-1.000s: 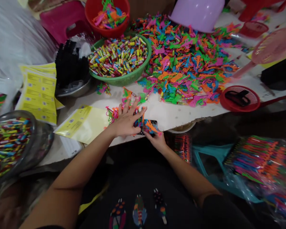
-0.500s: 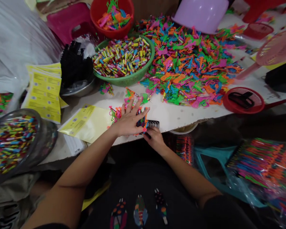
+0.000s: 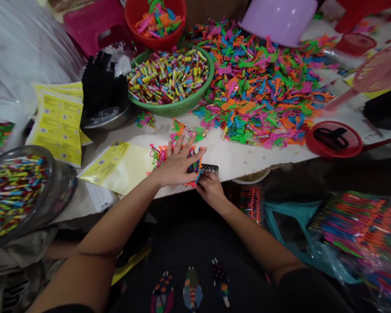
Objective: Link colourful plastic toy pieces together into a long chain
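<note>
My left hand [image 3: 176,168] lies palm down with spread fingers over a row of small colourful plastic toys [image 3: 157,155] at the table's front edge. Parts of the toys show between and beyond its fingers. Just right of it, my right hand [image 3: 211,188] has its fingers curled at the near side of a black plastic rack [image 3: 211,168] with a grid of openings. The fingers close on the rack's lower edge, beside the toys' right end. Their tips are partly hidden.
Behind the hands are a green basket [image 3: 172,108] of small tubes and a large heap of plastic toys [image 3: 254,87]. Yellow printed sheets [image 3: 60,126] lie left, a red basket [image 3: 355,150] right. A teal stool [image 3: 280,217] stands below.
Both hands stay almost in place. The toys' right end beside my left thumb has shifted slightly, and the view has moved a little.
</note>
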